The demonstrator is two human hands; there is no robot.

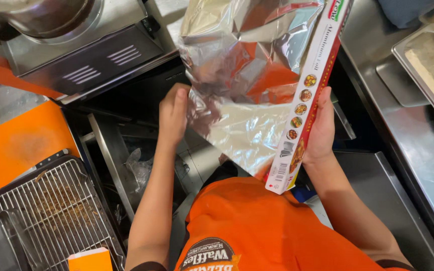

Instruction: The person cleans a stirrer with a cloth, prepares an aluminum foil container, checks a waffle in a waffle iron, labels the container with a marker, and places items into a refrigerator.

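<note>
Seen from above, a person in an orange shirt holds a long foil box in the right hand, fingers wrapped behind it and hidden, thumb along its edge. The left hand pinches the edge of a crinkled foil sheet, fingers pressed together; the sheet spreads from those fingers across to the box. Beyond the right fingers runs a stainless steel worktop carrying a metal tray. Out past the left fingers lie an orange cutting board and a wire rack. Above the left fingers stands a steel appliance. Below the hands is a dark open gap.
</note>
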